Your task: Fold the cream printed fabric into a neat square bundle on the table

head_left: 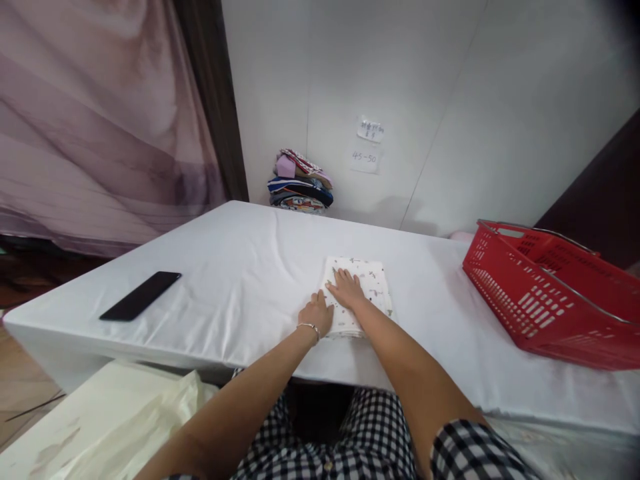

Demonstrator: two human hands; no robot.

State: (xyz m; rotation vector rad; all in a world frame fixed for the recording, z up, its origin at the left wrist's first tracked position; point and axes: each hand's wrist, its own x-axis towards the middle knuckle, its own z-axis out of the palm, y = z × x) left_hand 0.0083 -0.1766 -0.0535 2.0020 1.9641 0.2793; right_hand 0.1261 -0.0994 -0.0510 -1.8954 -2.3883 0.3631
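Observation:
A folded white cloth [375, 288] with a small scattered print lies flat on the table in front of me, its layers showing along the near edge. My right hand [347, 289] rests on top of it, palm down with fingers spread. At the cloth's left edge is my left hand [317, 313], with a bracelet on the wrist; its fingers are slightly bent and the thumb stands apart, touching the cloth's side. Neither hand appears to grip the fabric.
The table [240, 260] wears a wrinkled white cover. A black phone-like slab [141, 296] lies at the left, and a red plastic basket [530, 300] stands at the right. Folded clothes [300, 183] are stacked beyond the far edge. A white surface [100, 413] sits lower left.

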